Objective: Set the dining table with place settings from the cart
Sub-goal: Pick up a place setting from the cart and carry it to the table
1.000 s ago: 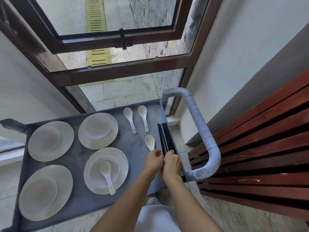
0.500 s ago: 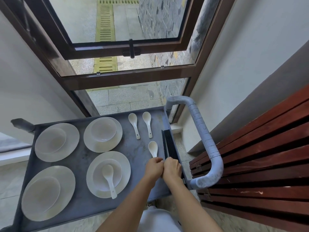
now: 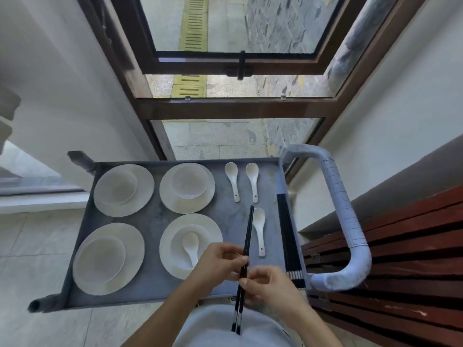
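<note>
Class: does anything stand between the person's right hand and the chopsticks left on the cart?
Nothing visible: only bare cart tray lies between the right hand, holding a pair, and the near end of the remaining chopsticks.

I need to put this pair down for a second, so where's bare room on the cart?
Bare: the strip between the lone spoon and the chopstick bundle; the far corner right of the two spoons; the near edge of the cart before the plates. Crowded: the left, where four plates sit close.

Left hand [image 3: 220, 261], right hand [image 3: 270, 284] (fingers curled)
</note>
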Demonstrator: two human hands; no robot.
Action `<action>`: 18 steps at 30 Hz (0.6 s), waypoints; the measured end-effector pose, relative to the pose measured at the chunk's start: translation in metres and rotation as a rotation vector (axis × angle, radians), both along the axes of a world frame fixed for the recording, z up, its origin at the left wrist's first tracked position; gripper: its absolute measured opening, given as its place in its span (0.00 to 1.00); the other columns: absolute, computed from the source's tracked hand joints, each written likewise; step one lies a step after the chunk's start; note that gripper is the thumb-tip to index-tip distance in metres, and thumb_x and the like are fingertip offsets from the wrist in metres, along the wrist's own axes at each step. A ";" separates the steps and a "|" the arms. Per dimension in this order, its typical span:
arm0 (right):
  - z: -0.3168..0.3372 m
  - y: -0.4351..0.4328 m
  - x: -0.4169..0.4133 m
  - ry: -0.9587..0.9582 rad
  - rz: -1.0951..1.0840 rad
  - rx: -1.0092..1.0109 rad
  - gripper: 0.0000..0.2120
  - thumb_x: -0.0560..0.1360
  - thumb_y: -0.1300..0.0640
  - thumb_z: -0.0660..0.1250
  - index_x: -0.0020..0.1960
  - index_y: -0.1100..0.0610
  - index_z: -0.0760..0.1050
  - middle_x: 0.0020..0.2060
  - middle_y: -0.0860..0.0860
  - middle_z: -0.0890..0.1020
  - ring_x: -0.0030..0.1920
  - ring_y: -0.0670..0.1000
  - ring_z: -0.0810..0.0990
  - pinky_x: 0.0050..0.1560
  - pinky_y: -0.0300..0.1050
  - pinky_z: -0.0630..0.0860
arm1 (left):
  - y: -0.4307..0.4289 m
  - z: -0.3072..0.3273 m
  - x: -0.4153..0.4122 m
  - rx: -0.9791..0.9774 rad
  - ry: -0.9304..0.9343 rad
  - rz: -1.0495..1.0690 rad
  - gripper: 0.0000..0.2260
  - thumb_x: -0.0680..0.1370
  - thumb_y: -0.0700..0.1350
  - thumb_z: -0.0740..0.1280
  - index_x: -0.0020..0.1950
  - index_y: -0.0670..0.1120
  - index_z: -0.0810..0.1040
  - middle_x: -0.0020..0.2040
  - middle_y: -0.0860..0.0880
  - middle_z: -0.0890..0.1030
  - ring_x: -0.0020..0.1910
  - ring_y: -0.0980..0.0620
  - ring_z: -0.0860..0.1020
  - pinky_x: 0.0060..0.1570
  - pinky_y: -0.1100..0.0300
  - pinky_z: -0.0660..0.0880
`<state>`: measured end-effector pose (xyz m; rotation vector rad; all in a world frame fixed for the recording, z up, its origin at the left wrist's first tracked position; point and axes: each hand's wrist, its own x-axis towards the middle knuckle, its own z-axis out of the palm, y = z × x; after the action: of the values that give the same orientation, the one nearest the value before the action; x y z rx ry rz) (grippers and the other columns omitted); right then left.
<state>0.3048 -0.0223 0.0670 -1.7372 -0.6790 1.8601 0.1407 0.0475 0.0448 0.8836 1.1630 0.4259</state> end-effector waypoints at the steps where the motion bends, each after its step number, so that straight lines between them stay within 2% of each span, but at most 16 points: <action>1: 0.000 -0.002 -0.006 0.015 -0.013 0.009 0.09 0.77 0.63 0.75 0.53 0.68 0.84 0.41 0.60 0.87 0.41 0.55 0.85 0.48 0.47 0.85 | -0.005 0.002 -0.009 0.002 -0.011 0.019 0.06 0.77 0.39 0.75 0.54 0.41 0.85 0.45 0.40 0.88 0.47 0.43 0.88 0.45 0.53 0.85; 3: 0.001 0.000 -0.016 0.028 -0.020 0.043 0.06 0.77 0.61 0.76 0.51 0.64 0.87 0.45 0.63 0.88 0.43 0.55 0.87 0.50 0.48 0.86 | -0.008 0.005 -0.024 0.020 -0.028 0.080 0.05 0.78 0.39 0.75 0.52 0.40 0.85 0.45 0.38 0.88 0.48 0.41 0.88 0.47 0.53 0.85; 5: -0.001 0.008 -0.029 -0.003 0.009 0.082 0.05 0.77 0.60 0.76 0.49 0.61 0.88 0.47 0.64 0.88 0.45 0.57 0.88 0.54 0.53 0.85 | -0.009 0.007 -0.035 0.041 -0.008 0.144 0.02 0.77 0.39 0.75 0.49 0.41 0.86 0.43 0.40 0.87 0.46 0.44 0.88 0.46 0.56 0.84; 7: -0.005 0.018 -0.040 -0.029 0.040 0.113 0.05 0.78 0.60 0.75 0.47 0.60 0.89 0.45 0.62 0.89 0.47 0.60 0.89 0.55 0.55 0.85 | -0.008 0.007 -0.045 0.053 0.003 0.183 0.02 0.77 0.39 0.76 0.49 0.41 0.85 0.43 0.41 0.88 0.46 0.45 0.88 0.48 0.53 0.85; 9: -0.011 0.029 -0.048 -0.039 0.076 0.125 0.05 0.78 0.61 0.74 0.46 0.59 0.88 0.43 0.58 0.90 0.46 0.59 0.89 0.52 0.52 0.87 | -0.007 0.003 -0.053 0.048 0.010 0.212 0.03 0.77 0.39 0.76 0.50 0.43 0.86 0.43 0.41 0.89 0.47 0.43 0.88 0.50 0.50 0.85; 13: -0.035 0.054 -0.053 -0.163 0.056 0.098 0.08 0.78 0.60 0.75 0.42 0.60 0.87 0.35 0.53 0.89 0.39 0.50 0.88 0.45 0.44 0.86 | 0.001 -0.008 -0.073 0.104 0.148 0.394 0.06 0.77 0.41 0.76 0.52 0.43 0.88 0.42 0.44 0.89 0.43 0.48 0.88 0.43 0.56 0.85; 16: -0.061 0.068 -0.055 -0.309 0.022 0.046 0.10 0.78 0.56 0.76 0.41 0.60 0.87 0.38 0.55 0.89 0.42 0.55 0.89 0.45 0.46 0.86 | 0.005 -0.020 -0.097 0.133 0.207 0.540 0.02 0.78 0.41 0.75 0.48 0.47 0.88 0.40 0.47 0.89 0.37 0.50 0.86 0.37 0.60 0.83; 18: -0.074 0.071 -0.061 -0.396 0.064 0.032 0.10 0.77 0.53 0.76 0.40 0.57 0.86 0.40 0.56 0.89 0.45 0.57 0.89 0.47 0.50 0.87 | 0.005 -0.030 -0.114 0.146 0.297 0.586 0.02 0.79 0.42 0.74 0.49 0.47 0.87 0.39 0.49 0.89 0.35 0.51 0.85 0.35 0.61 0.82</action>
<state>0.2435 0.0482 -0.0073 -2.1077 -0.9156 1.5451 0.0266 0.0520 0.0152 0.7338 1.6866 0.8855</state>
